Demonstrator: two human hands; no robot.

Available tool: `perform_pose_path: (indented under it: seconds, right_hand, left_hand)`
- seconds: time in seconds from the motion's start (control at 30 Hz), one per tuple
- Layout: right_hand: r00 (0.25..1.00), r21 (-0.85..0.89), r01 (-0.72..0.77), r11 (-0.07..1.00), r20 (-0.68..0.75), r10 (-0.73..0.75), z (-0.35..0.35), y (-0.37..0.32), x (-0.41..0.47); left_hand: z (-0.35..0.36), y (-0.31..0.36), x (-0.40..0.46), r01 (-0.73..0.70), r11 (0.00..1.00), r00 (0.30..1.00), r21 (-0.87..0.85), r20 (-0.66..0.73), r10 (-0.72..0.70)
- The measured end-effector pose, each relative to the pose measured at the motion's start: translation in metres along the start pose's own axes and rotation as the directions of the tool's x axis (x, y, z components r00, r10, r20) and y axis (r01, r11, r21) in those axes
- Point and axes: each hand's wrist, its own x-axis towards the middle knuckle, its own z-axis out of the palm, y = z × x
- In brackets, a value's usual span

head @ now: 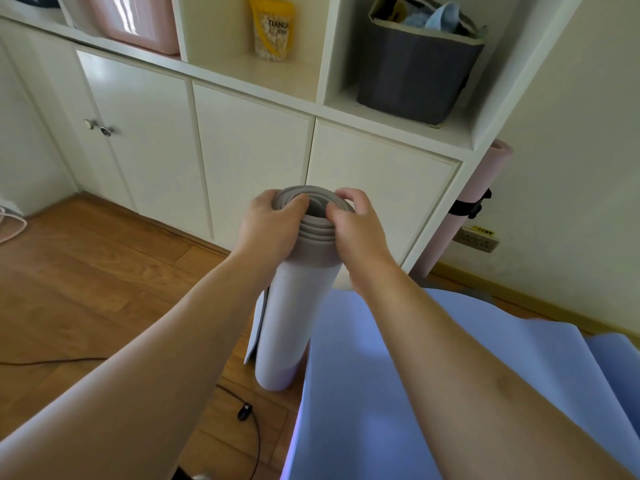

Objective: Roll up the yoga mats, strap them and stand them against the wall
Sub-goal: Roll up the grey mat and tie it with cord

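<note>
A rolled lilac yoga mat (pixel 294 313) with a grey inner face stands upright on the wood floor in front of the white cabinet. My left hand (pixel 268 223) grips the left side of its top rim, thumb hooked over the coiled layers. My right hand (pixel 356 226) grips the right side of the rim, its thumb inside the coil. The mat's loose outer edge hangs free down the left side. A blue mat (pixel 381 375) lies unrolled on the floor at the lower right. A rolled pink mat (pixel 474 199) with a black strap leans against the wall beside the cabinet.
White cabinet (pixel 242 161) with shelf cubbies holds a grey fabric bin (pixel 415 71), a yellow bag (pixel 273 29) and a pink box. A black cable with a clip (pixel 245 410) lies on the floor near the roll's base. A wall socket (pixel 479 239) sits by the pink mat.
</note>
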Motion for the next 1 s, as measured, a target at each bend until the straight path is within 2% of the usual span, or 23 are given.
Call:
perform_pose_path:
  seconds: [0.03,0.1,0.17,0.23,0.37,0.5,0.57,0.67,0.77,0.87,0.93,1.0]
  right_hand:
    - [0.996,-0.183,0.089,0.979,0.002,-0.09,0.0,-0.004,0.004]
    - [0.966,-0.515,0.252,0.819,0.079,-0.248,0.002,-0.014,0.012]
    - [0.929,-0.642,0.364,0.675,0.2,-0.31,0.005,-0.019,0.016]
    - [0.912,-0.662,0.409,0.628,0.283,-0.297,0.012,-0.017,0.016]
    - [0.887,-0.707,0.462,0.536,0.354,-0.297,0.028,-0.017,0.016]
    - [0.882,-0.765,0.47,0.439,0.412,-0.226,0.033,-0.017,0.026]
    - [0.89,-0.789,0.455,0.413,0.424,-0.171,0.028,-0.016,0.029]
    - [0.89,-0.797,0.45,0.403,0.438,-0.129,0.02,-0.018,0.03]
    - [0.883,-0.794,0.465,0.391,0.445,-0.148,0.018,-0.018,0.034]
    - [0.877,-0.761,0.461,0.456,0.469,-0.103,0.018,-0.03,0.038]
    - [0.871,-0.743,0.482,0.464,0.463,-0.163,0.02,-0.032,0.037]
    - [0.88,-0.77,0.475,0.426,0.425,-0.213,0.022,-0.025,0.034]
  left_hand:
    - [0.002,0.001,0.0,-0.011,1.0,1.0,0.005,0.0,0.011]
    - [0.005,0.003,0.001,-0.02,1.0,1.0,-0.002,-0.001,0.02]
    - [0.004,0.001,0.002,-0.036,0.999,0.999,-0.015,-0.003,0.036]
    - [-0.001,-0.003,0.003,-0.052,0.998,0.999,-0.021,-0.006,0.052]
    - [-0.015,-0.011,0.011,-0.063,0.995,0.998,-0.08,-0.024,0.062]
    - [-0.023,-0.009,0.017,0.018,0.974,0.997,-0.225,0.072,-0.002]
    - [-0.024,-0.005,0.02,0.071,0.971,0.993,-0.228,0.11,-0.047]
    - [-0.022,0.0,0.022,0.136,0.964,0.985,-0.23,0.139,-0.106]
    - [-0.017,0.005,0.021,0.137,0.965,0.987,-0.223,0.108,-0.116]
    - [-0.016,0.008,0.021,0.097,0.978,0.994,-0.184,0.063,-0.087]
    - [-0.017,0.007,0.022,0.096,0.975,0.993,-0.202,0.092,-0.078]
    - [-0.017,0.006,0.021,0.105,0.968,0.99,-0.23,0.116,-0.08]
